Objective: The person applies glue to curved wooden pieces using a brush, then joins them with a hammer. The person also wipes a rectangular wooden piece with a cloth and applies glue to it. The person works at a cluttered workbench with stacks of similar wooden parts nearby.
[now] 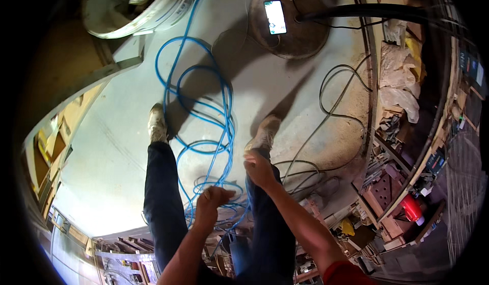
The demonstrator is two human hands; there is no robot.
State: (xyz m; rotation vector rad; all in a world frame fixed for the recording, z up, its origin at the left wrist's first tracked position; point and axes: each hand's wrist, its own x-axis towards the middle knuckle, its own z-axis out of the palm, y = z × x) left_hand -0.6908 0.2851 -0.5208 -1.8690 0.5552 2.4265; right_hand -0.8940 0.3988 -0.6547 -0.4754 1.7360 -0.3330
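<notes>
Blue hose [231, 128] likely light, springy — grab where bundled; left hand [212, 199] over it, right hand [258, 169] beside it — both curled, can't tell grip

A hose [231, 126] lies in loops on the floor [112, 158], between the left shoe [157, 123] and the right shoe [264, 132], its far stretch running right of a bucket [170, 12]. The left hand [213, 201] is above the near loops; the right hand [259, 169] is just nearer than the right shoe. Far off, right of the hose, a phone [275, 18] rests on a round base [300, 46]; a cable [331, 114] lies nearer, left of plastic sheeting [400, 76].
</notes>
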